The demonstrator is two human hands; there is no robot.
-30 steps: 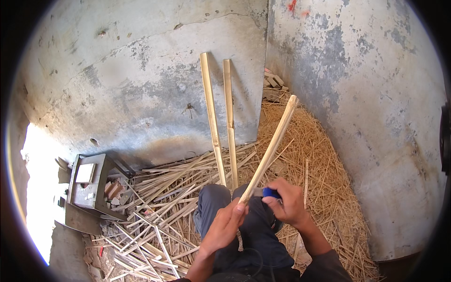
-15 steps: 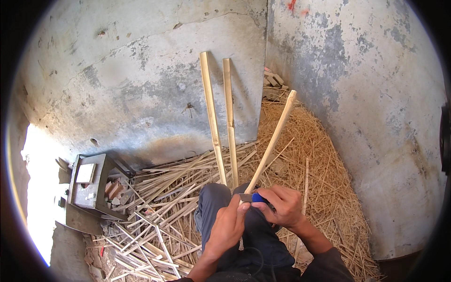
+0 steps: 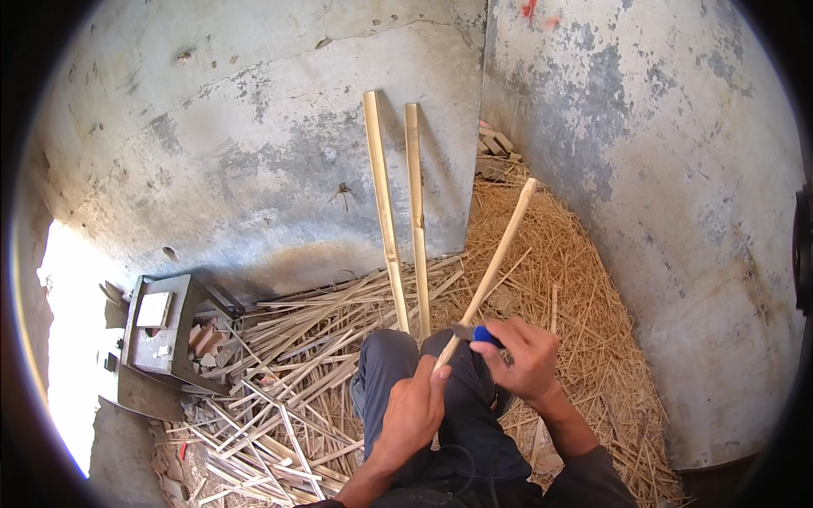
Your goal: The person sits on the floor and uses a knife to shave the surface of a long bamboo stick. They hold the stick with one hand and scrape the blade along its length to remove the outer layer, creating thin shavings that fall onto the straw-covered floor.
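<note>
A long pale wooden stick [image 3: 500, 250], possibly bamboo, slants up and to the right from my lap. My left hand [image 3: 414, 405] is closed around its lower end, thumb along the top. In my right hand [image 3: 523, 357] is a knife [image 3: 483, 334] with a blue handle and a short grey blade. The blade lies across the stick a little above my left hand, touching it. The blade's edge is too small to make out. Both hands are over my knees in dark trousers [image 3: 385, 372].
Two split bamboo strips [image 3: 383, 203] lean on the grey wall [image 3: 279, 110] ahead. Many loose wood strips [image 3: 313, 339] cover the floor at left, beside a dark metal box [image 3: 174, 339]. Straw-like shavings [image 3: 584, 313] are heaped at right, with bricks [image 3: 495, 144] in the corner.
The knife in my right hand has moved up and right along the stick, away from my left hand. The stick's far end has dipped slightly.
</note>
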